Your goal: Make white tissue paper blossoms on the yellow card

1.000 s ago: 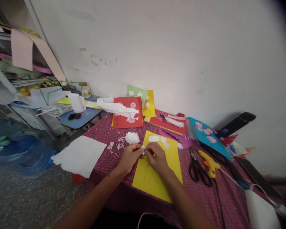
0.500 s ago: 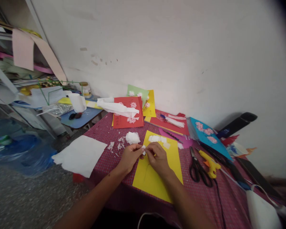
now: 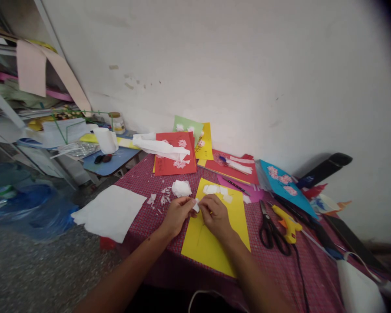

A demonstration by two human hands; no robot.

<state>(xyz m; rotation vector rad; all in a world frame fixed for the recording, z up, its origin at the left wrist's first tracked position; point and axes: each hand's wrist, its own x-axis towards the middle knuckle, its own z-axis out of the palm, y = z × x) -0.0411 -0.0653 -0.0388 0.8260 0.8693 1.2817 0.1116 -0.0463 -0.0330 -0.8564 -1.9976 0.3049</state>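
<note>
Between my two hands is a small piece of white tissue paper (image 3: 196, 206). My left hand (image 3: 180, 214) pinches it between thumb and fingers. The fingertips of my right hand (image 3: 214, 213) are closed at the tissue's right edge. Both hands are above a yellow sheet of paper (image 3: 215, 250) that has a thin drawn line on it. Several small white tissue squares (image 3: 211, 189) lie near the sheet's top edge. A heap of white tissue (image 3: 181, 188) sits just beyond my left hand, with torn scraps (image 3: 165, 199) beside it.
Black scissors (image 3: 270, 230) and a yellow glue gun (image 3: 288, 222) lie on the right of the checked tablecloth (image 3: 260, 274). A large white sheet (image 3: 112, 211) overhangs the left edge. Behind are red cards (image 3: 190, 167) and a blue card (image 3: 301, 198) with pink flowers.
The tissue piece between my fingers shows a little more and sits slightly differently. Both hands stay nearly in place, with only small finger movements.
</note>
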